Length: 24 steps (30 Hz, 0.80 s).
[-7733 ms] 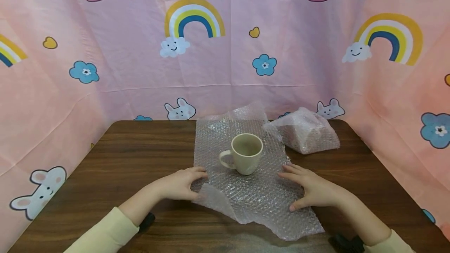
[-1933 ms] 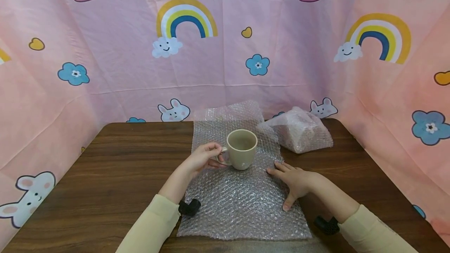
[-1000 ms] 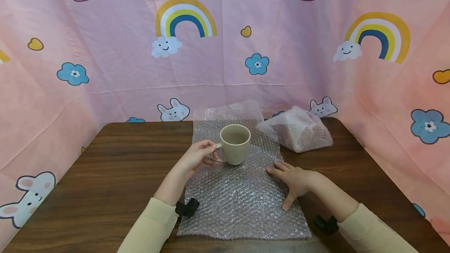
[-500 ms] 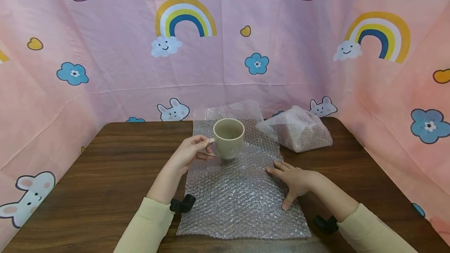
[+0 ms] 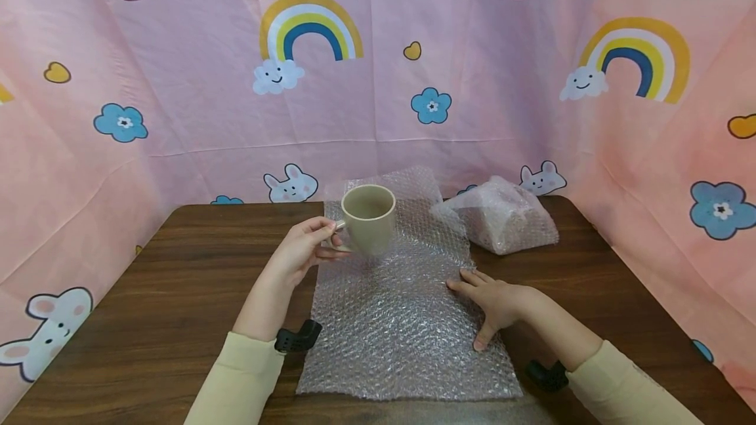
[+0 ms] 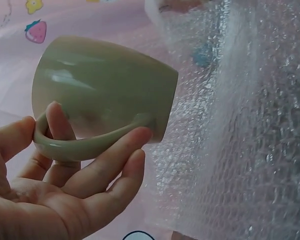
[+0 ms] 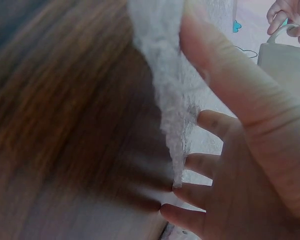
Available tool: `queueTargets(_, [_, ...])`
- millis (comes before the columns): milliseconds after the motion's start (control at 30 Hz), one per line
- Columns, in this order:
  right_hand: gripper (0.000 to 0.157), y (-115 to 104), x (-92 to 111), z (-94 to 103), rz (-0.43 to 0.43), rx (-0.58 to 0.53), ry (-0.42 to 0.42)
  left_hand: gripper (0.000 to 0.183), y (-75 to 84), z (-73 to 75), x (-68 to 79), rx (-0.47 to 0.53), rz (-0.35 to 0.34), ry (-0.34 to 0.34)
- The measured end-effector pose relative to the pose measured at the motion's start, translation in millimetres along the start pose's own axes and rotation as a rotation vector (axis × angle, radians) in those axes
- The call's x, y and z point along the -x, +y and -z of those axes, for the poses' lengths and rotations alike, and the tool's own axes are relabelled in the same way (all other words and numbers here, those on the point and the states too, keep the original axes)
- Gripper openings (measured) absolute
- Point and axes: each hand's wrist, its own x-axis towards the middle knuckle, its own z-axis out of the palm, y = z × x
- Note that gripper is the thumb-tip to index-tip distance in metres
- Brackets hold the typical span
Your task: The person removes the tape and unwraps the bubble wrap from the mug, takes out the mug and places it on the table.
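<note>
My left hand (image 5: 300, 244) grips a beige mug (image 5: 371, 225) by its handle, thumb and fingers curled round it. The mug is upright and raised over a sheet of bubble wrap (image 5: 407, 326); the left wrist view shows a gap between its base and the sheet. One finger passes through the handle (image 6: 85, 147). My right hand (image 5: 499, 303) rests with spread, straight fingers on the right edge of the bubble wrap. In the right wrist view its fingertips (image 7: 197, 165) touch that edge, and the mug shows at the top right.
A bubble-wrapped bundle (image 5: 510, 222) sits at the back right of the dark wooden table (image 5: 177, 320). The bubble wrap's far end rises against the pink patterned curtain (image 5: 207, 84). More wrap lies at the table's front edge (image 5: 466, 412).
My left hand first took the mug's handle, then lifted the mug off the bubble wrap and moved it left. The sheet's folded front corner now lies flat. My right hand keeps its place lately.
</note>
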Motion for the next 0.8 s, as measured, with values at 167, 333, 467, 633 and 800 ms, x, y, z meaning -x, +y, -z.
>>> queueTargets(167, [0.117, -1, 1, 0.8, 0.002, -0.004, -0.002, 0.016, 3.8, 8.3, 1.2, 0.037, 0.006, 0.040])
queueTargets(333, [0.117, -2, 2, 1.2, -0.001, -0.004, -0.003, 0.014, 7.9, 15.3, 2.4, 0.054, -0.013, 0.100])
queueTargets(467, [0.117, -2, 2, 1.6, -0.001, -0.001, -0.004, 0.014, 9.6, 20.7, 2.8, 0.076, -0.021, 0.141])
queueTargets(633, [0.117, -3, 3, 1.9, 0.005, -0.011, -0.008, 0.014, 11.3, 27.1, 3.9, 0.088, -0.013, 0.180])
queueTargets(800, [0.117, -3, 3, 1.6, 0.006, -0.013, -0.005, 0.013, 11.9, 33.8, 5.5, 0.117, -0.015, 0.204])
